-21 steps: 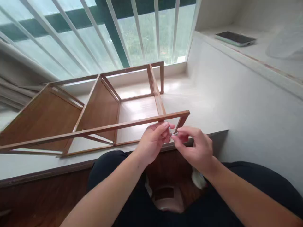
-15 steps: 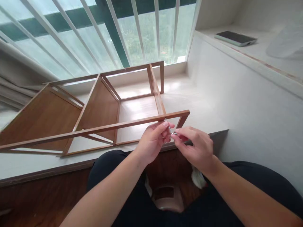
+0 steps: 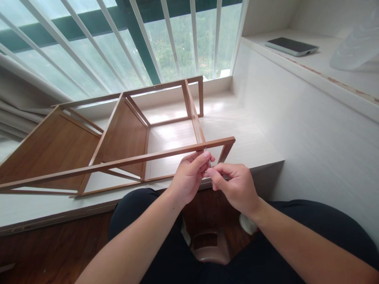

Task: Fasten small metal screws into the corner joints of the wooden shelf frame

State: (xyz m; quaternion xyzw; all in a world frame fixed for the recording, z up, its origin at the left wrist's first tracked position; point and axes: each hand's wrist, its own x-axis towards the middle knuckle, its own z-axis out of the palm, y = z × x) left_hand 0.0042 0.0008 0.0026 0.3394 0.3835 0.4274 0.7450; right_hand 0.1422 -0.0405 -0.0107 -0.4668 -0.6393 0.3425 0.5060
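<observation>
Near: L hand (image 3: 189, 179) & R hand (image 3: 235, 187) meet at centre, both pinched on small metal key (image 3: 209, 161), its tip at near rail (image 3: 142, 157) of wooden rack (image 3: 124, 130) lying on its side on white ledge (image 3: 248, 138). Judgement: keep key square to the fastener, turn in short arcs, L steadying the shaft. Far right: phone (image 3: 291, 46) on shelf. Fastener itself hidden by fingers; key's bent end hard to make out.

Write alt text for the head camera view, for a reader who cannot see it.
Two bare hands, the left hand and right hand, pinch a thin metal tool at the near rail of a wooden shelf frame lying on its side on a pale window ledge. A barred window is behind; a phone lies on a higher ledge.
</observation>
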